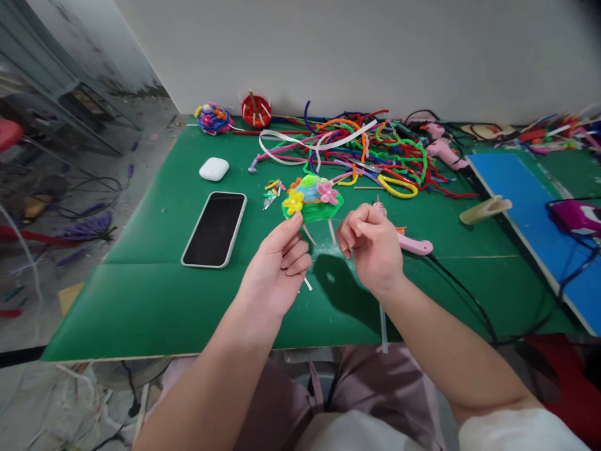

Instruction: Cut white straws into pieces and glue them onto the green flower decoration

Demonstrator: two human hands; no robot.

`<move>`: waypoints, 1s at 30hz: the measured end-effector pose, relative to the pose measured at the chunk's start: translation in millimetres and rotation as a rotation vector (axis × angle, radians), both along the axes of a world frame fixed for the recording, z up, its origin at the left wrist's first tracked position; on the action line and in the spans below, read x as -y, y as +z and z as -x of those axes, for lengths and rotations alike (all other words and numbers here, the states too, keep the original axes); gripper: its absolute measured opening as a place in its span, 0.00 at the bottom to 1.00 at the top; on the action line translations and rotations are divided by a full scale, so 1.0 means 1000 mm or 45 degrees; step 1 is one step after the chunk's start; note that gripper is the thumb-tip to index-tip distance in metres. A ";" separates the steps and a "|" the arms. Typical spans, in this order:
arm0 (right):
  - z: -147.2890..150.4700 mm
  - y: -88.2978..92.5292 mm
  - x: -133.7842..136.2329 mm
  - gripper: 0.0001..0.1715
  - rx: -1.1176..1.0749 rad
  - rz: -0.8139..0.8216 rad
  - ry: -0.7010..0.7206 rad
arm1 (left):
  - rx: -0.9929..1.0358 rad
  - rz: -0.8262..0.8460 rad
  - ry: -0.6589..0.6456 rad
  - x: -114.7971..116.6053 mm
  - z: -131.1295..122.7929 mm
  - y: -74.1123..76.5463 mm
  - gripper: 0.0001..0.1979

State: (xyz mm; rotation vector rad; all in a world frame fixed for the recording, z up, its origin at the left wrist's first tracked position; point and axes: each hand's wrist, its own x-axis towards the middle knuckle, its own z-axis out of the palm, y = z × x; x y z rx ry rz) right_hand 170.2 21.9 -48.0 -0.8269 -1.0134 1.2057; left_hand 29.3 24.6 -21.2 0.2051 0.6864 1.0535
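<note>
My left hand (282,266) pinches the lower edge of a green pipe-cleaner craft (312,202) topped with a yellow flower, a pink flower and a blue tuft, and holds it above the green mat (154,294). White sticks hang from the craft's underside. My right hand (370,247) is curled just right of the craft, its fingertips pressed together near one white stick; what they hold is not clear. A pink glue gun (413,244) lies on the mat right behind my right hand.
A dark phone (215,228) and a white earbud case (214,168) lie at left. A tangle of coloured pipe cleaners (366,147) with yellow scissors (397,185) fills the back. Two finished crafts (213,119) sit far left. A blue board (530,213) lies right.
</note>
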 end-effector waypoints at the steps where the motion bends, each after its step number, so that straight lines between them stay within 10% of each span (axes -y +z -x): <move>1: 0.000 0.000 0.000 0.10 0.020 0.013 -0.017 | -0.007 -0.001 -0.002 0.000 0.000 0.000 0.17; 14: 0.001 0.002 0.003 0.09 0.289 0.000 -0.348 | -0.007 -0.020 0.002 -0.001 0.002 -0.001 0.17; 30: -0.002 0.003 0.004 0.09 0.052 -0.139 -0.044 | -0.021 -0.016 0.004 -0.003 0.004 0.002 0.19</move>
